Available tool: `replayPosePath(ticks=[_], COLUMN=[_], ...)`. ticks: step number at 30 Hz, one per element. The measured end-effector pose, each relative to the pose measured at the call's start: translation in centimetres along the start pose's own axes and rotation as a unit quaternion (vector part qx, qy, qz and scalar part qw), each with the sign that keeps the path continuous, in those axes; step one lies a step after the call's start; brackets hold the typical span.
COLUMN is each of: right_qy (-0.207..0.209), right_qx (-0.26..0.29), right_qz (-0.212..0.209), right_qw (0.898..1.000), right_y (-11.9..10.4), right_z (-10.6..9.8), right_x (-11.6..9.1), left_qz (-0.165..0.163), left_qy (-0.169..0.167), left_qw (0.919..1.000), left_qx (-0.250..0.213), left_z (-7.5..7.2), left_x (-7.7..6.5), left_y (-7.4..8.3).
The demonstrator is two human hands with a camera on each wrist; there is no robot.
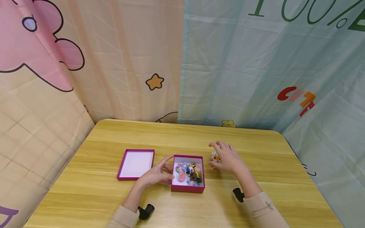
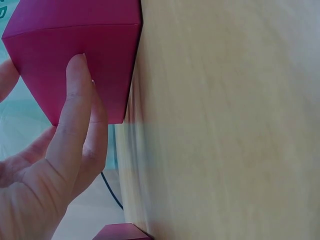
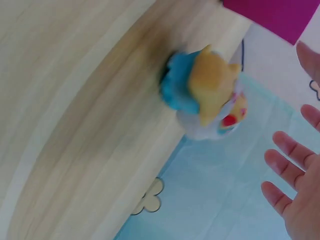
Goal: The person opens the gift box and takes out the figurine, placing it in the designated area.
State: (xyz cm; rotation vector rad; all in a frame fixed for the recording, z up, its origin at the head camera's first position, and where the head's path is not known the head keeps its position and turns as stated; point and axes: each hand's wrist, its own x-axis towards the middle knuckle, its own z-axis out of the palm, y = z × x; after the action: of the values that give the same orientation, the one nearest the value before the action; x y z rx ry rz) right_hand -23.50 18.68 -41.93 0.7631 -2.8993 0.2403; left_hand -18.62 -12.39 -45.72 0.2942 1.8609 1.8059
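Note:
A magenta box with a white inside stands on the table, holding several small toy figurines. My left hand rests its extended fingertips against the box's left side; the left wrist view shows the fingers touching the magenta wall. To the right of the box a small cartoon figurine with a yellow face and white trim stands on the table. Beside it is my right hand, fingers spread. In the right wrist view, the figurine shows a blue and orange back, apart from the fingertips.
The box's lid lies with its white inside up, left of the box. Patterned curtains hang behind the wooden table and along its sides. A black wrist-camera piece is by the left sleeve, another by the right.

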Motion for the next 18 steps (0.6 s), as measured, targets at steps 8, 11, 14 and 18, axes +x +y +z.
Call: replayPosePath(ticks=[8,11,14,18], right_qy=[0.053,0.055,0.052,0.046], right_qx=[0.018,0.015,0.013,0.015], right_qz=[-0.05,-0.071,-0.097,-0.134], right_qw=[0.997,0.996,0.994,0.99], right_y=[-2.6,-3.4,-4.2,-5.2], right_z=[-0.7,-0.5,-0.3,0.3], right_x=[0.5,0.6,0.7,0.7], left_qz=[-0.001,-0.001,-0.002,-0.002], left_qy=[-0.001,0.0,0.001,0.0], left_qw=[1.0,1.0,1.0,1.0], left_qx=[-0.003,-0.002,-0.001,0.0], left_z=[0.1,0.1,0.1,0.0], left_x=[0.0,0.0,0.0,-0.1], left_y=[0.1,0.1,0.1,0.1])
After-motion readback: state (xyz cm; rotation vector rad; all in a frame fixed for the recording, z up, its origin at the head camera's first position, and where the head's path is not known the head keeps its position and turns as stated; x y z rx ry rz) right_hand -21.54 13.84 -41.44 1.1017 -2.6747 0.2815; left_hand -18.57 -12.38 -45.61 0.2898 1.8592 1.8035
